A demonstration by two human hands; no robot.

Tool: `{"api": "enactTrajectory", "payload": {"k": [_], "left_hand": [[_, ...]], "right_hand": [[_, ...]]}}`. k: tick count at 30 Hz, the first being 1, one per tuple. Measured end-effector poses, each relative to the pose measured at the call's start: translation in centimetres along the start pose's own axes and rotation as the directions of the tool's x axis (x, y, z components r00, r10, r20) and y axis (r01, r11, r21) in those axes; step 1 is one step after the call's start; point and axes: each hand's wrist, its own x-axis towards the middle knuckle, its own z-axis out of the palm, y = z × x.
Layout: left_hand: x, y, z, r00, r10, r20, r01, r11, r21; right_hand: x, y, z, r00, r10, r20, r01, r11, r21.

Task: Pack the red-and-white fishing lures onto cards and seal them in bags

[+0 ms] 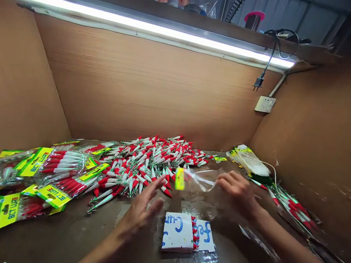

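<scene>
My right hand (237, 192) is closed on one end of a clear plastic bag (200, 179) with a yellow header, held above the table and blurred by motion. My left hand (144, 208) is open, thumb and fingers apart, short of the bag's yellow end. Between and below the hands lies a white folded card holder (178, 232) with blue handwriting; red tips of several fishing lures stick out of its right side. Behind my left hand spreads a heap of red-and-white fishing lures (146, 162).
Filled lure packets (55, 195) with yellow headers pile up at left. A stack of clear bags (251, 162) lies at back right, near more lures (295, 210). A plug (258, 82) hangs by the socket (265, 104). Wooden panels (152, 86) enclose the table.
</scene>
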Motion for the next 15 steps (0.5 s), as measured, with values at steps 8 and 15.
{"api": "enactTrajectory", "payload": {"k": [8,15], "left_hand": [[0.1,-0.4,-1.4,0.924,-0.311,0.222,0.356,0.913,-0.2],[0.1,-1.1,-1.6,0.96,-0.251,0.12,0.233,0.962,0.145]], "right_hand": [[-0.9,-11.4,0.9,0.929,-0.358,-0.091,0.367,0.92,0.134],[-1.5,-13.2,2.5,0.986,0.126,-0.109,-0.076,0.923,0.378]]}}
